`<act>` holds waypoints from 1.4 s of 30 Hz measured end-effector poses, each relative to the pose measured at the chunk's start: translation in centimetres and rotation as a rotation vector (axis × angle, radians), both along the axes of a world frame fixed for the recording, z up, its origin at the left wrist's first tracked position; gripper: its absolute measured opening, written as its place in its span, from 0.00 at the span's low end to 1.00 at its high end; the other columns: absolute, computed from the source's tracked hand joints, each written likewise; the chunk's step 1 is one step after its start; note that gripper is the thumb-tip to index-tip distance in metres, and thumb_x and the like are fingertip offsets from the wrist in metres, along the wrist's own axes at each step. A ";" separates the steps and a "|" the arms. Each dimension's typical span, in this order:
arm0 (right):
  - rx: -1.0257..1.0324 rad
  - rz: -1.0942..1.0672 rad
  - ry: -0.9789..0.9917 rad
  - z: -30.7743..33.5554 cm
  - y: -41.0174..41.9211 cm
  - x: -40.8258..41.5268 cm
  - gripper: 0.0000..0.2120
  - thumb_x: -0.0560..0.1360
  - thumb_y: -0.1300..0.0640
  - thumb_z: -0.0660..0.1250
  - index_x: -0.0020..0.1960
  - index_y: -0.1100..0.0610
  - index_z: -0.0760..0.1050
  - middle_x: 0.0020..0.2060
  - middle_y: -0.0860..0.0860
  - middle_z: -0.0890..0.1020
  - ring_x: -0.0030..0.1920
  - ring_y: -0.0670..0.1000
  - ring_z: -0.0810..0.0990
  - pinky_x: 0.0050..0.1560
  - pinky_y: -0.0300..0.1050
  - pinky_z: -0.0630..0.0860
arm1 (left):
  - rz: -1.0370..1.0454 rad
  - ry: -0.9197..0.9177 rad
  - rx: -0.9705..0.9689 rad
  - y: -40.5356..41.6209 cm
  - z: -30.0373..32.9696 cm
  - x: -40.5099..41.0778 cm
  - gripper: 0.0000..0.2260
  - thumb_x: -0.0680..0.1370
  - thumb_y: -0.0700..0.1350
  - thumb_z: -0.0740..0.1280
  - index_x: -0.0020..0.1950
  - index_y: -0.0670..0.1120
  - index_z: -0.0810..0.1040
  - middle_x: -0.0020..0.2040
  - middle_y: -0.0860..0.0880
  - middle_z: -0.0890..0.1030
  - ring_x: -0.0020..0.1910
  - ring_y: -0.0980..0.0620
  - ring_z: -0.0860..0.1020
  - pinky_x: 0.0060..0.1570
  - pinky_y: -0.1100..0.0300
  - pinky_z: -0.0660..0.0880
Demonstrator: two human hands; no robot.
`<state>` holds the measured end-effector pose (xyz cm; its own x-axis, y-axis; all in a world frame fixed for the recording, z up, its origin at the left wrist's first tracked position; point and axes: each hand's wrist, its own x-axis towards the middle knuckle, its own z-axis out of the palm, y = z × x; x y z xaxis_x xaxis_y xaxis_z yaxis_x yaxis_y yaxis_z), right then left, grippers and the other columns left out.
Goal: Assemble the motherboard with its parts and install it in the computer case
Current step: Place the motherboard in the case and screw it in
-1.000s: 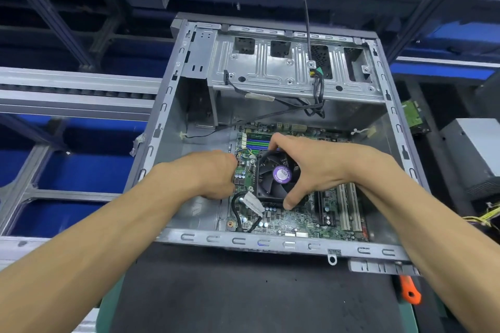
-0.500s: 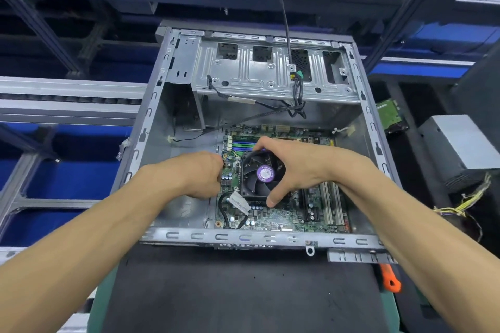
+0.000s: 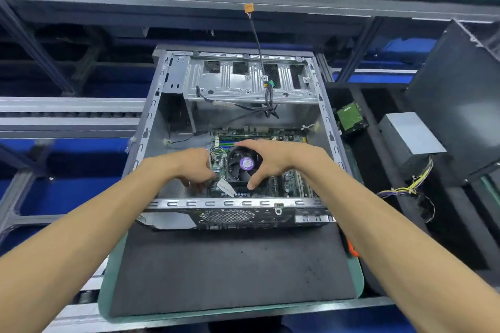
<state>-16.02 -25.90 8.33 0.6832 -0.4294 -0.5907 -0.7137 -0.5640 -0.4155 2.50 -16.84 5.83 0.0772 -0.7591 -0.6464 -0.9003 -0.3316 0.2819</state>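
Motherboard [image 3: 286, 182] lies flat inside the case [image 3: 328, 127], right hand [image 3: 266, 161] spanning its fan [image 3: 242, 163], left hand [image 3: 196, 167] gripping its nine-o'clock edge.

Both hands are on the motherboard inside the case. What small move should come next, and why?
Probably nudge the motherboard until it sits flat. The right hand grips the CPU fan, the left hand holds the board's left edge, and no screwdriver is in hand.

Two bare forearms, no sleeves in view, bare hands [image 3: 270, 162], no gloves, rings or watch
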 end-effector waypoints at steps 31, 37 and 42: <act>-0.434 -0.797 -0.673 2.3 7.9 -20.2 0.17 0.80 0.49 0.64 0.34 0.53 0.66 0.25 0.44 0.72 0.29 0.46 0.68 0.31 0.38 0.64 | 0.148 0.506 -0.927 7.4 8.2 -17.5 0.06 0.81 0.48 0.68 0.43 0.54 0.78 0.32 0.54 0.75 0.31 0.59 0.70 0.35 0.69 0.67; -0.267 -0.864 -0.307 -6.6 9.0 -23.5 0.14 0.79 0.45 0.68 0.54 0.54 0.71 0.49 0.51 0.81 0.53 0.57 0.80 0.50 0.50 0.75 | 0.163 0.587 -0.792 8.1 5.6 -22.6 0.05 0.80 0.44 0.68 0.45 0.48 0.80 0.31 0.53 0.75 0.30 0.57 0.70 0.34 0.63 0.69; -0.256 -0.851 -0.247 -10.2 9.4 -23.7 0.20 0.76 0.39 0.69 0.54 0.56 0.73 0.53 0.52 0.79 0.55 0.56 0.79 0.50 0.50 0.74 | 0.179 0.575 -0.649 8.5 2.6 -24.8 0.06 0.80 0.44 0.67 0.44 0.50 0.80 0.31 0.53 0.77 0.31 0.56 0.74 0.36 0.56 0.76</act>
